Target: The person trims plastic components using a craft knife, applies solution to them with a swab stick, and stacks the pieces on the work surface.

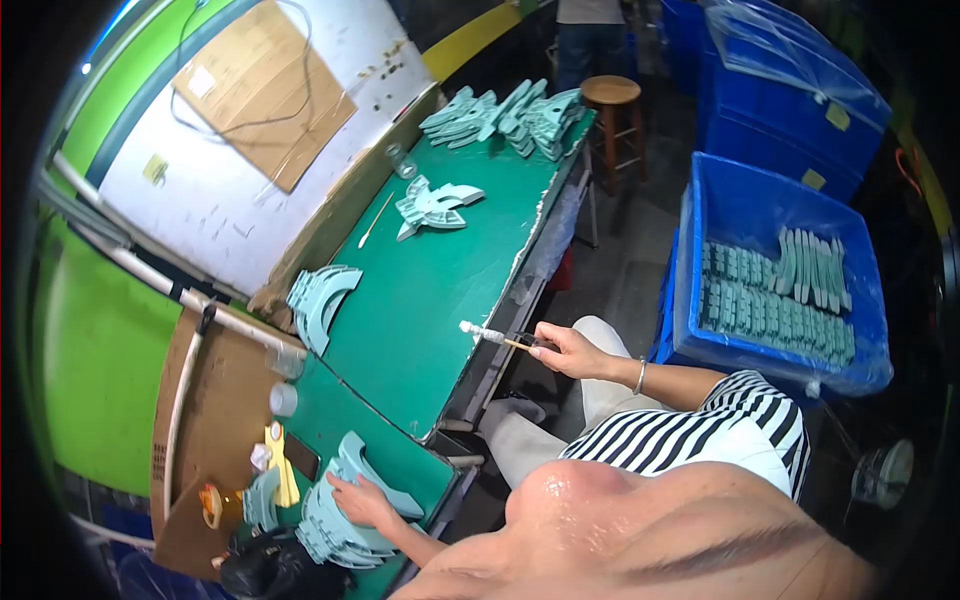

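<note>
My right hand (568, 350) is closed round a thin wooden stick (517, 344) whose far end is wrapped in white, held over the table's front edge. At the near end of the table, my left hand (362, 500) lies with its fingers spread on a pile of curved pale-green plastic parts (340, 535). Whether the fingers grip one of these parts I cannot tell. Another curved part (322, 305) lies by the table's back edge. Farther along are a few joined or overlapping parts (437, 207) and a swab-like stick (376, 220).
A green-topped table (420, 300) runs away from me, with a heap of parts (510, 118) at its far end. To the right stands a blue bin (790, 185) of stacked parts. A wooden stool (611, 92) and a person (590, 45) are beyond. A black bag (275, 570) sits near left.
</note>
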Available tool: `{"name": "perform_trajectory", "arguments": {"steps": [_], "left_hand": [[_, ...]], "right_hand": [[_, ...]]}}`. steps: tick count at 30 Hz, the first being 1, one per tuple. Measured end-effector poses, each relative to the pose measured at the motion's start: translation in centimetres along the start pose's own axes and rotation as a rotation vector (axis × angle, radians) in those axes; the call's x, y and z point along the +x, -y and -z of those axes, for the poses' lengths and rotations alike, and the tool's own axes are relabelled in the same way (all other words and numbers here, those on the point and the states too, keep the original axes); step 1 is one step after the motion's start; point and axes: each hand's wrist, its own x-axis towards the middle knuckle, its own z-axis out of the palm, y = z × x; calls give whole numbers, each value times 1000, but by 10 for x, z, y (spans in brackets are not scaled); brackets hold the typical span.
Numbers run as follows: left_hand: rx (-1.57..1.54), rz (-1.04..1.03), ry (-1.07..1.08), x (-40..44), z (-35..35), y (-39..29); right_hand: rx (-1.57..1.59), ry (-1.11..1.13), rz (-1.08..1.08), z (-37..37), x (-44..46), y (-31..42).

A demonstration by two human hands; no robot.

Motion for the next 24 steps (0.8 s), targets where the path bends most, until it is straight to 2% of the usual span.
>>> {"name": "perform_trajectory", "arguments": {"steps": [3,7,9,11,12,14,15,17,19,21,23,24], "left_hand": [[-101,20,-63,9,-15,23],[-152,157,-8,19,2,47],[-33,173,-58,19,19,46],[289,-12,-422,20,-10,70],[236,12,-396,18,6,57],[5,-151,-448,32,1,55],[-117,-232,-471,37,3,46],[-381,-265,-285,50,6,10],[-487,-354,-248,68,-7,-34],[-644,-442,-206,73,-6,-101],[-926,-477,-82,76,-4,-170],[-982,-561,-63,83,-10,-201]], "right_hand": [[-27,-33,20,3,-2,-2],[-24,-47,-15,9,-4,-3],[-16,-34,-53,11,-6,0],[-8,-23,-61,9,-5,-5],[-16,-23,-63,7,-4,-7],[20,-11,-91,5,-2,-7],[29,-9,-98,4,0,-9],[47,-20,-105,6,3,-8],[31,-52,-85,12,8,-9],[-13,-111,-46,22,9,-13],[26,-159,-91,34,8,-21],[47,-181,-105,40,6,-25]]}}
